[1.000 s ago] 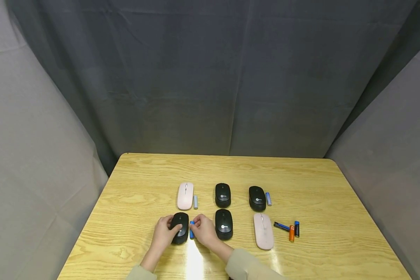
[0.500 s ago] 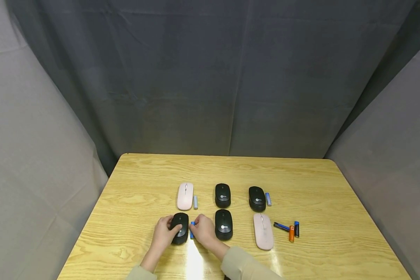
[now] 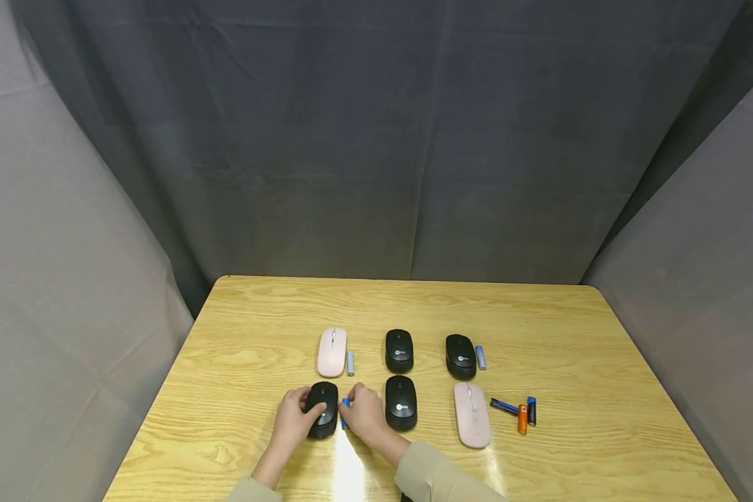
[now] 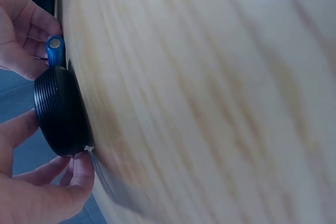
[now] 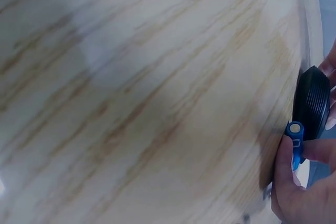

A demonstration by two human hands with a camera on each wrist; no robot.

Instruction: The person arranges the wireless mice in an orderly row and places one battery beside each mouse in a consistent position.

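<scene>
Head: left hand [image 3: 295, 417] grips black mouse [image 3: 323, 404]; right hand [image 3: 365, 416] pinches blue battery [image 3: 346, 401], mouse's 3 o'clock. Looks partway: middle mice [image 3: 401, 403] lack 3-o'clock batteries; three loose batteries [image 3: 523, 419] at near pink mouse's [image 3: 472, 416] 3 o'clock. Left wrist: battery just beside mouse. Right wrist: not released.

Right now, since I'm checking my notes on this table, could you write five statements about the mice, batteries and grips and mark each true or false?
1. The left grip holds a black mouse. True.
2. The right grip holds nothing. False: it pinches a blue battery.
3. The leftmost back-row mouse is pink. True.
4. The orange battery lies left of the front-row pink mouse. False: it lies to the right.
5. The middle back-row mouse is black. True.
</scene>
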